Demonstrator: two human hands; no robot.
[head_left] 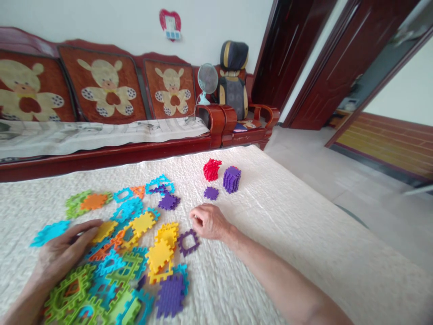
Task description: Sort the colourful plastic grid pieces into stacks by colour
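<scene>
your left hand (pixel 64 250) lies with its fingers at a toothed yellow tile (pixel 106 230) in the plastic pile (pixel 130 267); whether it grasps it, you cannot tell. your right hand (pixel 210 221) is loosely curled, contents unclear, beside a hollow purple frame (pixel 182 249) on puckered cream cloth (pixel 270 225).

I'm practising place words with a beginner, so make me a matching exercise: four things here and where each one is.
1. Left hand
2. Right hand
3. Red stack
4. Fan

A. Beside a bear cushion
B. At a yellow piece
C. In the picture, left of the purple stack
D. Next to a purple frame

Pairs: 1-B; 2-D; 3-C; 4-A
</scene>
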